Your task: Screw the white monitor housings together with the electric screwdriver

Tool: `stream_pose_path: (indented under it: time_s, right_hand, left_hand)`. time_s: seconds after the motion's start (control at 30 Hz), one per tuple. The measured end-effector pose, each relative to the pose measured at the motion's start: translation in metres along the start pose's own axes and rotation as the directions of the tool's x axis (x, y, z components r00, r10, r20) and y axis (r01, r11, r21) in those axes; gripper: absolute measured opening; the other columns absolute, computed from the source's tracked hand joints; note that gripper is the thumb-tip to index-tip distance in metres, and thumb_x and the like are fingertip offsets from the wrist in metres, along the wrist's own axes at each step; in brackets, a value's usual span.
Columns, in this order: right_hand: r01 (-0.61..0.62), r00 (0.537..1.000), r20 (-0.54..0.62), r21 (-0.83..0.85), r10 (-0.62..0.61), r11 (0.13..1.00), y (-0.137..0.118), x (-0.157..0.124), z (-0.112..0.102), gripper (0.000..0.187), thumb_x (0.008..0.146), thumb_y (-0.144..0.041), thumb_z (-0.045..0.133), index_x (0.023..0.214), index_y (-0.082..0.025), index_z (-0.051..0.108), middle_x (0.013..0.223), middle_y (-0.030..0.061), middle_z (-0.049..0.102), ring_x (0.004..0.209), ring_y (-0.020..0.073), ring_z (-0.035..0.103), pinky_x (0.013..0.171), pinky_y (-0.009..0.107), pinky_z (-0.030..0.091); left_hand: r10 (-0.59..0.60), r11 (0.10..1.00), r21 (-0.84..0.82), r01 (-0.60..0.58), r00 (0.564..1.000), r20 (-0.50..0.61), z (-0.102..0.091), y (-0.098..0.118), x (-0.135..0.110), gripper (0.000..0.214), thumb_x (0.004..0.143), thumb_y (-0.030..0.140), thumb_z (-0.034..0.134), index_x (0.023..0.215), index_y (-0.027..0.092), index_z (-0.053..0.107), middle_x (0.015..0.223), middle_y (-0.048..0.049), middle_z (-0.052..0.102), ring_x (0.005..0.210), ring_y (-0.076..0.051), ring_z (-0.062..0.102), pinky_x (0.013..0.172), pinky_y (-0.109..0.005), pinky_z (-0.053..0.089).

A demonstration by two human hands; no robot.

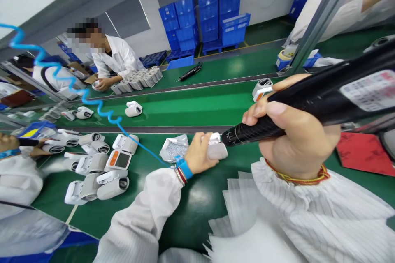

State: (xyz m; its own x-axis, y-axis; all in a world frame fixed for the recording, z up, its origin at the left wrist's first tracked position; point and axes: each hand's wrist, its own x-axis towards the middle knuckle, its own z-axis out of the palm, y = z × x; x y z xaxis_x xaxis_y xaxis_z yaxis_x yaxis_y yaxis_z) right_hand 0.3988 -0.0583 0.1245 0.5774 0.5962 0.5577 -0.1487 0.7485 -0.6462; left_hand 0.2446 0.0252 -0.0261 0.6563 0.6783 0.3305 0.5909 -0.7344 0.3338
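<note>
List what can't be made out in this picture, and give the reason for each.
All in the head view:
Driver tip: no bit shows where the black driver meets the white-and-grey device.
Driver's rear end: cut off by the right edge.
Driver's label: blurred.
Device's palm side: covered by the left hand.
Pieces in the clear bag: too small to identify.
Nearest co-worker: cut off by the left edge.

Screwdriver (pixel 324 95) (black) in right hand (pixel 298 137)
</note>
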Motion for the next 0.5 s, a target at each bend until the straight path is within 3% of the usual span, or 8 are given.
stream_pose_path:
  time_s: [0.13, 0.37, 0.5]
  right_hand:
    - [-0.062, 0.992, 0.105, -0.094, 0.071, 0.994, 0.017, -0.009, 0.001, 0.018, 0.067, -0.018, 0.069, 0.084, -0.020, 0.062, 0.059, -0.0028, 0.060, 0.047, 0.0142, 0.056, 0.047, 0.030, 0.046]
    - [-0.150, 0.977, 0.116, -0.209, 0.177, 0.966, 0.043, -0.019, 0.003, 0.020, 0.067, -0.020, 0.070, 0.085, -0.019, 0.061, 0.060, -0.0031, 0.060, 0.049, 0.0127, 0.057, 0.050, 0.027, 0.048]
    - [-0.143, 0.978, 0.121, -0.222, 0.173, 0.965, 0.047, -0.020, 0.003, 0.020, 0.068, -0.019, 0.070, 0.086, -0.020, 0.062, 0.060, -0.0024, 0.060, 0.050, 0.0137, 0.058, 0.050, 0.029, 0.049]
  left_hand:
    - [0.056, 0.998, -0.025, -0.057, 0.997, -0.046, 0.012, 0.009, -0.027, 0.086, 0.060, 0.036, 0.083, 0.131, 0.017, 0.038, 0.117, -0.0139, 0.051, 0.108, -0.031, 0.052, 0.093, -0.046, 0.049]
    - [0.049, 0.996, -0.079, -0.048, 0.999, 0.002, 0.013, 0.004, -0.021, 0.080, 0.065, 0.044, 0.078, 0.131, 0.020, 0.040, 0.105, -0.0081, 0.057, 0.094, -0.027, 0.059, 0.083, -0.042, 0.053]
    - [0.059, 0.997, -0.056, -0.058, 0.998, 0.006, 0.014, 0.005, -0.021, 0.083, 0.065, 0.048, 0.076, 0.132, 0.018, 0.039, 0.107, -0.0088, 0.058, 0.098, -0.029, 0.060, 0.084, -0.044, 0.053]
